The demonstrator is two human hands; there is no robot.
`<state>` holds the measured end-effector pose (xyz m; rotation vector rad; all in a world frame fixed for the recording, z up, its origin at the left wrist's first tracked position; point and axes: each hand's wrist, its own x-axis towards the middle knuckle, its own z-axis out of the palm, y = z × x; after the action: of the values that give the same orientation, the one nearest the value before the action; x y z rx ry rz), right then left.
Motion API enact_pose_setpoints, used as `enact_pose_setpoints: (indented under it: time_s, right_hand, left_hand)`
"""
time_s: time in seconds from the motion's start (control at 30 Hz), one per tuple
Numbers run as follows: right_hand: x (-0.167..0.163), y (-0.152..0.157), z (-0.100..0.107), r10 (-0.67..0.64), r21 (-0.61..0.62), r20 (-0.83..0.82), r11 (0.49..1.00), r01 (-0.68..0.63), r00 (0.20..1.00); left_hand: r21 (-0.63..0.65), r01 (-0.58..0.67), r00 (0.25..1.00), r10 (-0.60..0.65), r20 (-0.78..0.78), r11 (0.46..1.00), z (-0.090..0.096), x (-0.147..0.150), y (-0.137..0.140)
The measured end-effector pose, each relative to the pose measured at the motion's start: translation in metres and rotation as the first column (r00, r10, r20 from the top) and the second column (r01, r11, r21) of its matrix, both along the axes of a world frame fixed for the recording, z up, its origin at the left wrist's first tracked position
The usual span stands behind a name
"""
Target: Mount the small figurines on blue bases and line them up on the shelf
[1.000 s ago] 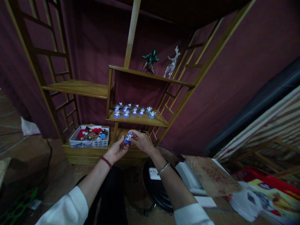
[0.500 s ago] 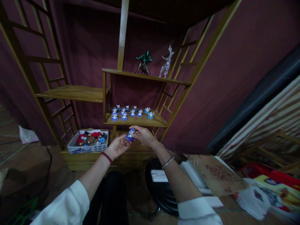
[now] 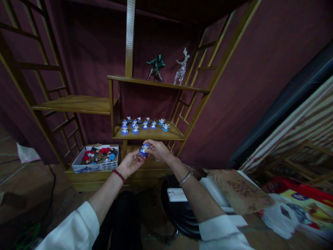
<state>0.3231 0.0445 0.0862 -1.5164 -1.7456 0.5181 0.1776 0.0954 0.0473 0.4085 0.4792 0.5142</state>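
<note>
Between my two hands is a small figurine [image 3: 144,150] with a purple base and a purple-and-white body, held upright just in front of the shelf. My right hand [image 3: 158,150] pinches it from the right, with thumb and fingers closed on it. At its lower left, the fingertips of my left hand [image 3: 133,162] grip the base edge. On the low shelf board [image 3: 145,135] beyond stand similar purple figurines [image 3: 135,129] in rows. Blue-based figurines [image 3: 165,127] are at the right, and darker ones [image 3: 139,120] at the back.
A cardboard box [image 3: 96,167] of assorted figurines sits at lower left. Above, a green figure statue [image 3: 156,67] and a clear deer statue [image 3: 180,69] stand on the upper shelf. A black stool [image 3: 179,217] bears a white device [image 3: 177,195]; a plastic bag [image 3: 279,215] lies at right.
My view has shifted slightly to the right, so the shelf appears further left. Both hands keep their hold on the purple figurine, almost unmoved.
</note>
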Motion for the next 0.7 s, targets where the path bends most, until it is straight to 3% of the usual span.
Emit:
enact_pose_setpoints:
  time_s: [0.47,0.7]
  right_hand:
    - [0.007,-0.005,-0.010,-0.132,0.136,0.125,0.984,0.115,0.983]
    - [0.016,-0.007,-0.006,-0.047,0.093,0.108,0.995,0.037,0.993]
  left_hand:
    - [0.025,-0.012,1.000,0.013,-0.027,1.000,0.000,0.017,0.002]
    - [0.028,0.038,0.997,-0.036,-0.062,0.999,-0.003,0.022,0.006]
